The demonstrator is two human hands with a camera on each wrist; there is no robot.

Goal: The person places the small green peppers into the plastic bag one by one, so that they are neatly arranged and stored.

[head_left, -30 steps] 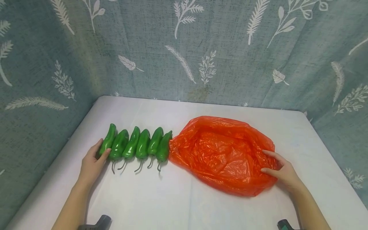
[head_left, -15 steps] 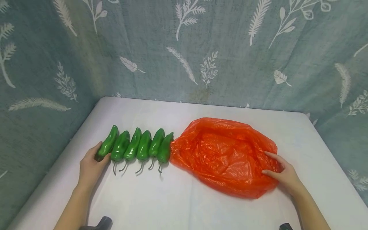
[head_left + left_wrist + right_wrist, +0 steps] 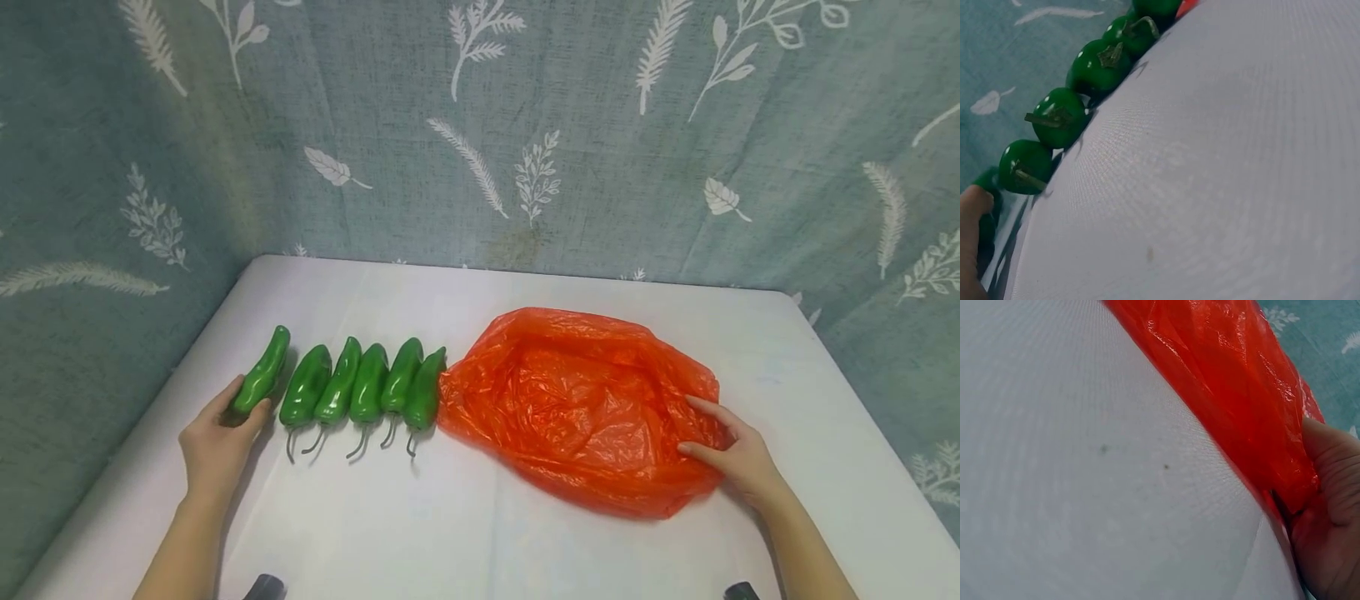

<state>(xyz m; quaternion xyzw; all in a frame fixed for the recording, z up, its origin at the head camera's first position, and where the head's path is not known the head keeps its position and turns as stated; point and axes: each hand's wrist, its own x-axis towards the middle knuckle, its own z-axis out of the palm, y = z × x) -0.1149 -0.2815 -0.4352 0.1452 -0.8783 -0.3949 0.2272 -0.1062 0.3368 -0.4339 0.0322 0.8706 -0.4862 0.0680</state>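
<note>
Left hand: at the bench's (image 3: 405, 533) left side, the left hand (image 3: 219, 446) has its thumb and fingers curled around the lower end of a green pepper (image 3: 262, 371) (whether it touches the bench, I cannot tell).
Pepper: tilted, tip away from the person, just left of the row; in the head view a narrow gap parts it from its neighbour.
Row: five more peppers (image 3: 369, 385) lie side by side, stems toward the person, the rightmost close against the bag.
Bag: red, thin and crinkled, the bag (image 3: 570, 322) lies with its mouth spread wide, right of the row.
Right hand: the right hand (image 3: 741, 457) is on the bag's right side, thumb and forefinger wide apart and resting on it; the other fingers are hidden.
Curtain: green-grey, printed with white leaves, the curtain (image 3: 420, 200) hangs behind the bench.
</note>
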